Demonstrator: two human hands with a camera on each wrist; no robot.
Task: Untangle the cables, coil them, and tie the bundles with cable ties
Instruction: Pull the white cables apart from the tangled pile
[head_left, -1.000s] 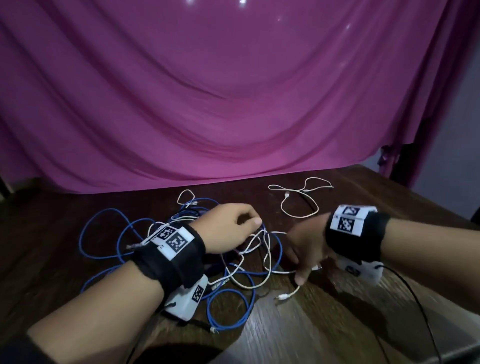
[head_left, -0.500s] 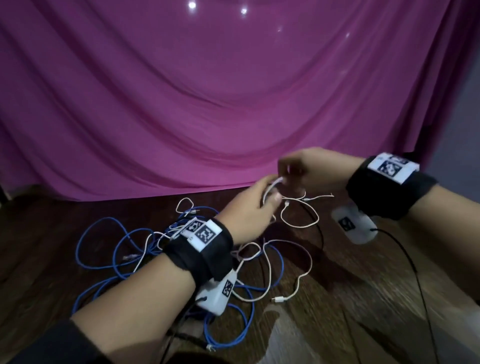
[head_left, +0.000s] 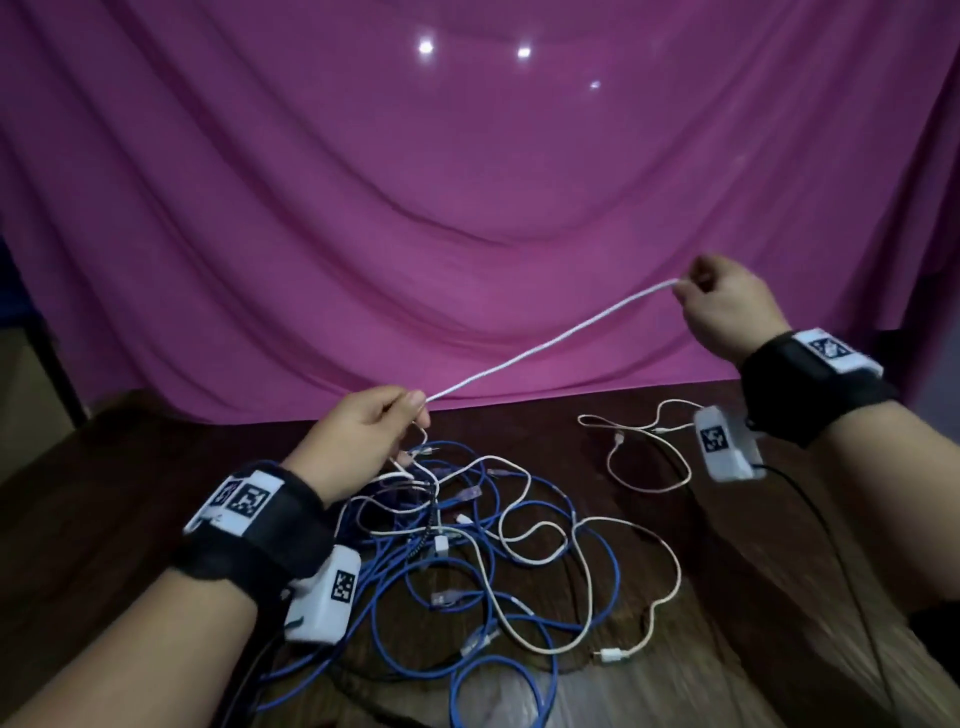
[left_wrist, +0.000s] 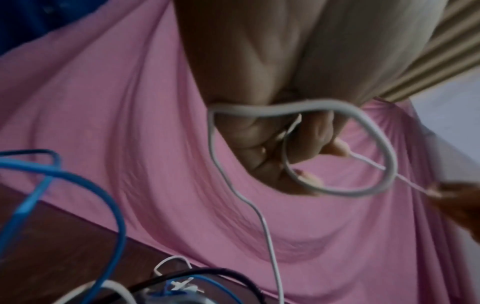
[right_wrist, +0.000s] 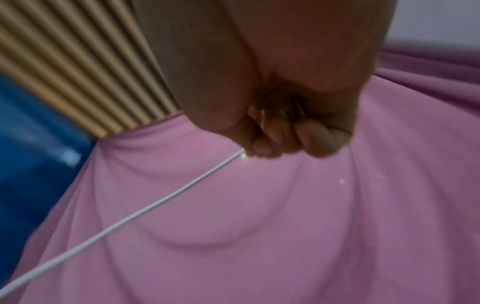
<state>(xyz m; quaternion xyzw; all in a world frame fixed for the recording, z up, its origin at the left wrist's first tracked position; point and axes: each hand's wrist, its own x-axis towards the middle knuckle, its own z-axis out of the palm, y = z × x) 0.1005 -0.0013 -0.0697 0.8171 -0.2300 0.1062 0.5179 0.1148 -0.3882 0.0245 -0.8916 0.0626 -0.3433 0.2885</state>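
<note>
A white cable (head_left: 550, 343) is stretched taut in the air between my two hands. My left hand (head_left: 410, 410) pinches it low at the centre, above the tangle; in the left wrist view the left hand (left_wrist: 311, 152) has a loop of the white cable (left_wrist: 374, 131) hanging around its curled fingers. My right hand (head_left: 685, 291) pinches the cable's other end, raised at the upper right; in the right wrist view the right hand (right_wrist: 259, 150) curls round the white cable (right_wrist: 145, 207). A tangle of blue cables (head_left: 524, 670) and white cables (head_left: 587, 561) lies on the dark wooden table (head_left: 727, 613).
A separate thin white cable (head_left: 644, 483) lies looped on the table at the right, under my right wrist. A black wire (head_left: 852, 566) trails from the right wrist camera. A magenta cloth backdrop (head_left: 467, 208) hangs behind the table.
Both hands have risen from the tangle. The right hand has moved up and to the right, drawing the white cable out into a taut line from the left hand.
</note>
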